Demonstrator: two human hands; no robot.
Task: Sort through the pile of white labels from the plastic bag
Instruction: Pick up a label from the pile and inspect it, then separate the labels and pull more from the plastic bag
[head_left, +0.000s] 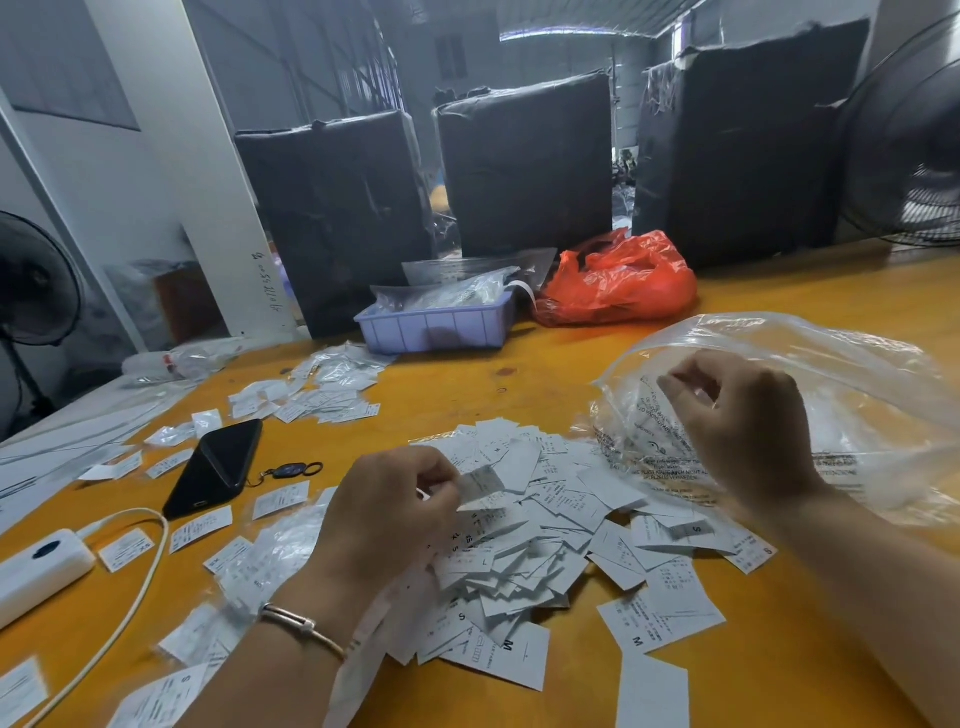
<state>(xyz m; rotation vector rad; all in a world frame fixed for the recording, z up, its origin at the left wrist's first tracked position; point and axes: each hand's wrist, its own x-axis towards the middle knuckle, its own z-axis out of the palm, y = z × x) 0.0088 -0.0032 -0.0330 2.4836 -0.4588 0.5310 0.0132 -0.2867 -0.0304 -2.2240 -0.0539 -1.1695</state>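
A loose pile of white labels (545, 530) printed with size letters lies on the yellow table, in front of me at centre. My left hand (387, 512) hovers over the pile's left side and pinches a single white label (480, 483) between thumb and fingers. My right hand (743, 426) is raised at the right, its curled fingers gripping the edge of a clear plastic bag (841, 405) with black print. The bag billows open behind that hand, its mouth facing the pile.
A black phone (215, 467) with a key fob, a white power bank (39, 569) and cable lie at the left among scattered labels. A lilac tray (436, 327), a red plastic bag (618, 283) and black wrapped bales (524, 166) stand at the back. Fans flank both sides.
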